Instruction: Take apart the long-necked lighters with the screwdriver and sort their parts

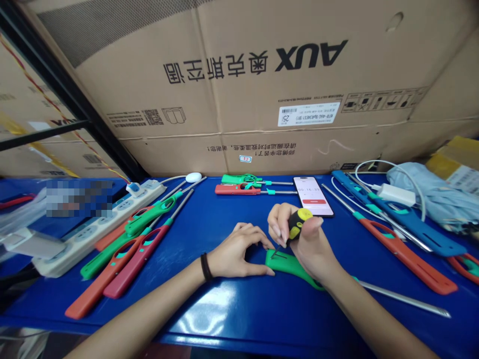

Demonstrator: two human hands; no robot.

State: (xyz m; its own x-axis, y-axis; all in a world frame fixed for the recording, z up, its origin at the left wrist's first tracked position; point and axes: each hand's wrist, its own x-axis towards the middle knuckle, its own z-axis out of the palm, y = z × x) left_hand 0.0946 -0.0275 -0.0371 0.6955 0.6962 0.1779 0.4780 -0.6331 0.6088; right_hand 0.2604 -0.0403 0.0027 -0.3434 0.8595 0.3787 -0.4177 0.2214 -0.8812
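Note:
A green long-necked lighter (290,264) lies flat on the blue table, its metal tube pointing to the lower right. My left hand (241,252) pinches the butt end of its handle between thumb and fingers. In my right hand (305,244) is a screwdriver (295,227) with a black and yellow handle, tilted so its thin shaft reaches the handle near the butt end. The tip seems to touch the green plastic by a dark slot; exact contact is too small to tell. My right hand and wrist cover the middle of the lighter, including part of its trigger area.
Several lighters lie at left, a crimson one (134,264) among them, beside a white power strip (123,219). A red lighter (237,189) and a phone (312,195) lie behind my hands. An orange lighter (407,254) and a blue one (419,224) rest at right. A large cardboard box (239,109) stands behind.

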